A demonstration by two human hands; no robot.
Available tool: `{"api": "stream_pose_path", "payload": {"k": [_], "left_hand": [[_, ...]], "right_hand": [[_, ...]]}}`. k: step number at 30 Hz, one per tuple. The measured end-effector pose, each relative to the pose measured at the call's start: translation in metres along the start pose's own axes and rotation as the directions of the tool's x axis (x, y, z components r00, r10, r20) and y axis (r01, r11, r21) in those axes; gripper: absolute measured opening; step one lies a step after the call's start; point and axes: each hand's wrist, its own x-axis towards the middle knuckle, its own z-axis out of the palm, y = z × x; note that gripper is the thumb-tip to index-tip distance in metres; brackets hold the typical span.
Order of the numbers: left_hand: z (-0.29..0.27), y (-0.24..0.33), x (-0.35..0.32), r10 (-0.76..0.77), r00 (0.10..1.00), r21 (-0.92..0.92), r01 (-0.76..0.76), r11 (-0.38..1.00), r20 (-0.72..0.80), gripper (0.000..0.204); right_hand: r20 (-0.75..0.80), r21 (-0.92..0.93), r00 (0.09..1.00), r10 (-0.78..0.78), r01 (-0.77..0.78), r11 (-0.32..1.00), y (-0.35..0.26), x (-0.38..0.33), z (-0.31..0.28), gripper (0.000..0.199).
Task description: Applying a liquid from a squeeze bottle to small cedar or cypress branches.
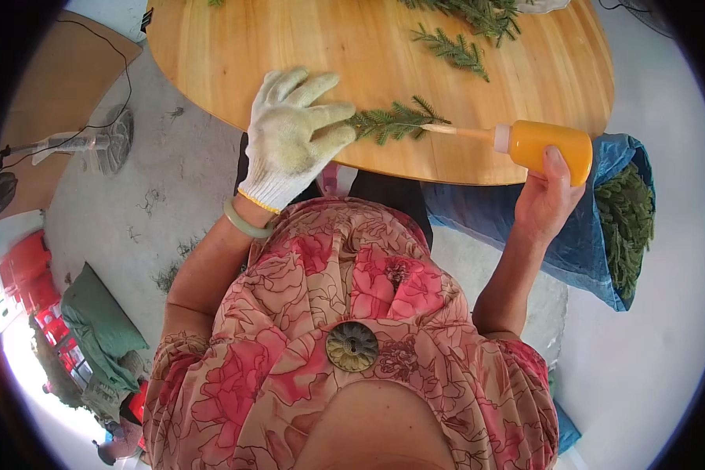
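My left hand (290, 141) wears a white knit glove with a yellow edge at the wrist. Its thumb and forefinger close on the left end of a small green conifer sprig (392, 123), while the other fingers spread apart over the table. In my bare right hand (552, 192) is a yellow-orange squeeze bottle (556, 149), tipped on its side with its long nozzle pointing left. The nozzle's tip lies at the sprig's right part; whether it touches the needles I cannot tell. Both hands are at the near edge of the round wooden table (251, 55).
Farther back on the table lie a loose sprig (454, 53) and a heap of conifer branches (486, 16). A blue sack (517, 227) full of greenery stands by the table at right. A fan (110, 145) and a green cushion-like bundle (102, 313) are on the left.
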Motion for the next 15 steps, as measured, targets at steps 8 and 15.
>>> {"api": "stream_pose_path", "payload": {"k": [8,15], "left_hand": [[0.000,0.002,0.000,-0.009,1.000,-0.011,0.009,1.000,-0.012,0.025],[-0.001,0.004,0.000,-0.018,1.000,-0.009,0.018,1.000,0.000,0.025]], "right_hand": [[-0.034,0.211,0.995,0.094,-0.085,0.974,-0.004,0.007,-0.001,0.028],[0.007,0.140,0.996,0.089,-0.089,0.986,0.001,0.013,0.000,0.028]]}}
